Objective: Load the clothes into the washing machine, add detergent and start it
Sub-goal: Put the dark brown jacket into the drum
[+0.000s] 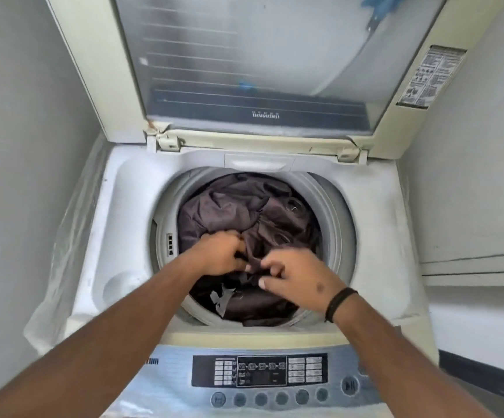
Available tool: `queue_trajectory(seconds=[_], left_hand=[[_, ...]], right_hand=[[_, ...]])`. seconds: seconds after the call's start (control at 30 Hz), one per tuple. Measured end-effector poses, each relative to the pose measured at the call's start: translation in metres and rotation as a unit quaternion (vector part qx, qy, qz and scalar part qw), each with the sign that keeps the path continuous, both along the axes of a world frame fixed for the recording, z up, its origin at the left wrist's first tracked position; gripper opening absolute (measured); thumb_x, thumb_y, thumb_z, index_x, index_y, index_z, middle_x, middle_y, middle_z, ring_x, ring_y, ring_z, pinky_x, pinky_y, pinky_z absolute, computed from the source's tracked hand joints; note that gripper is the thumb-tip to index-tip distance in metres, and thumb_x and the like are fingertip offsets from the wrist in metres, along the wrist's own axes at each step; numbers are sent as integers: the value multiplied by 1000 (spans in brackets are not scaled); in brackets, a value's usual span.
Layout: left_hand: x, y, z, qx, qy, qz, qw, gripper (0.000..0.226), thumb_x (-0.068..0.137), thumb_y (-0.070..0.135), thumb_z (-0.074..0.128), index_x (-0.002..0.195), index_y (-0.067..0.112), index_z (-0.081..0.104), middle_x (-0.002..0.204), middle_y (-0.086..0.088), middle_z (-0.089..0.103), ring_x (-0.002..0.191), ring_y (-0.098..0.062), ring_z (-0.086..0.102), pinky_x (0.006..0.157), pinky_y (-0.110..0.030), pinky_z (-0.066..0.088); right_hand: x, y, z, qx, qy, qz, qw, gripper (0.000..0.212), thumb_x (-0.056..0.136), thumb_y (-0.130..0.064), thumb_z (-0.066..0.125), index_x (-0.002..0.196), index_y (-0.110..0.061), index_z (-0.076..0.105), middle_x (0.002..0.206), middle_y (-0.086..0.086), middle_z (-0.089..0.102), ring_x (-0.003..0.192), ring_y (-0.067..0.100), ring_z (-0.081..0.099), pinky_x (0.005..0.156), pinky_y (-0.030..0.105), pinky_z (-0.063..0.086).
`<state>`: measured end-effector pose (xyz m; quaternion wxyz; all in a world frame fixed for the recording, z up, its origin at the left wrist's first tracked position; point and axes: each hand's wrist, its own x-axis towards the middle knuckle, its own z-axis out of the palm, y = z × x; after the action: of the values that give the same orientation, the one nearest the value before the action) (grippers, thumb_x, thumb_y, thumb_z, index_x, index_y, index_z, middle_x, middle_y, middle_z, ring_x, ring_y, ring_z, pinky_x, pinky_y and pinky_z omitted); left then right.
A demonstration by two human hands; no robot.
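Left hand and right hand both pinch dark clothes heaped inside drum, lid up. Risk: fabric bunched high, load unbalanced, hem caught over rim.

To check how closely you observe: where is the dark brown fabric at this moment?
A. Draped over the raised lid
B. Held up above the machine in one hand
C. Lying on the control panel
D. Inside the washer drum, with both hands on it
D: the dark brown fabric fills the drum, and the left hand and right hand both grip it there.
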<state>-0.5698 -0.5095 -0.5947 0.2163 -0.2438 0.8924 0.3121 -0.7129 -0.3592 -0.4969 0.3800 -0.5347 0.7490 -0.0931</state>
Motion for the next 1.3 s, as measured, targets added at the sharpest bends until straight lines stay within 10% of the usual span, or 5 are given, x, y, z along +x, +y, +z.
queue_trajectory(seconds=[0.43, 0.63, 0.83, 1.07, 1.3], left_hand=[[-6, -8, -12, -60, 116, 162, 978, 45, 94, 24, 54, 138, 35, 53, 122, -4, 52, 123, -29, 45, 97, -44, 43], [-6, -15, -7, -149, 179, 273, 933, 17, 88, 30, 63, 103, 23, 62, 101, -2, 57, 100, -27, 56, 80, -39, 47], [-4, -9, -6, -204, 112, 314, 920, 67, 86, 51, 64, 145, 31, 38, 150, -18, 31, 138, -40, 31, 105, -58, 35], [-5, 1, -35, 90, -107, 127, 982, 87, 89, 78, 40, 153, 50, -12, 163, -1, -30, 151, -35, -20, 115, -73, 6], [-1, -3, -25, 89, -69, 141, 984, 81, 90, 76, 41, 156, 47, 3, 167, -1, -14, 153, -37, -10, 117, -68, 15]], right_hand=[[45, -39, -90, 368, -47, 124, 920, 78, 89, -43, 65, 150, -9, 32, 149, 10, 45, 132, 28, 47, 110, 37, 40], [55, -32, -85, 275, 86, 176, 941, 24, 86, -24, 64, 104, -9, 61, 113, 17, 64, 101, 33, 64, 76, 32, 51], [52, -25, -84, 418, 9, 259, 871, 51, 106, -42, 31, 143, -11, 46, 149, 14, 45, 131, 29, 45, 110, 34, 30], [3, -61, -61, 79, 74, -70, 992, 39, 92, -45, 53, 68, -15, 57, 73, 9, 67, 74, 31, 68, 63, 34, 51], [-37, -61, -105, 228, 111, -65, 965, 95, 84, -72, 52, 157, -35, 3, 166, 10, -3, 152, 32, -2, 122, 49, 15]])
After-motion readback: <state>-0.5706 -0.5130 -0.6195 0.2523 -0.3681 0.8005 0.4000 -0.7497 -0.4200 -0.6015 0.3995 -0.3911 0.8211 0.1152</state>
